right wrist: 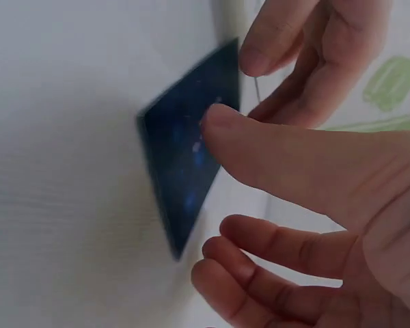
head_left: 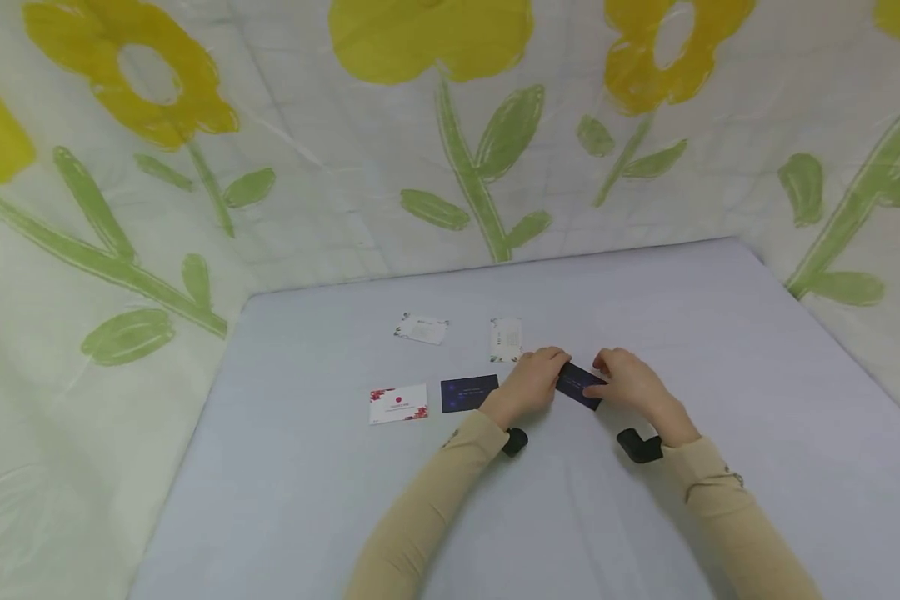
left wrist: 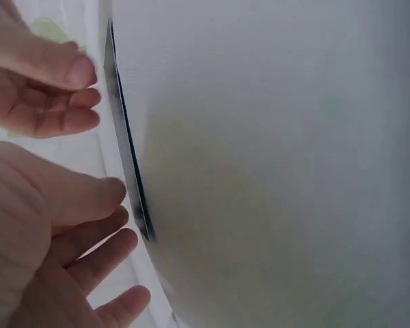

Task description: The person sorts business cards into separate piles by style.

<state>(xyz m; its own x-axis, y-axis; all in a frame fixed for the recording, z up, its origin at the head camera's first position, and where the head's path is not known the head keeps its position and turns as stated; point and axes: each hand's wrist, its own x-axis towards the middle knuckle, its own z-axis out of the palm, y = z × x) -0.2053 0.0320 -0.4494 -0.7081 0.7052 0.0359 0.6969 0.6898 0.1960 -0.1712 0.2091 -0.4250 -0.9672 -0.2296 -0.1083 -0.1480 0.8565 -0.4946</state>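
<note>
Dark blue card (head_left: 579, 385) mid-table (head_left: 645, 300), tilted up between both grips: right hand (head_left: 630, 383) thumb pinching face, left hand (head_left: 534, 379) fingers relaxed at far edge to steady; matching card (head_left: 468, 392) lies just left

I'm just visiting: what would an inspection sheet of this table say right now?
Surface: pale grey table, cloth-covered.
Job's things: dark blue card between both hands, one edge lifted.
Clutter: second blue card; red-and-white card; two pale cards.
Grips: left hand and right hand touch the card; right thumb on its face.
Cables: nothing seen.
Surroundings: flower-print sheet behind and at the sides.
</note>
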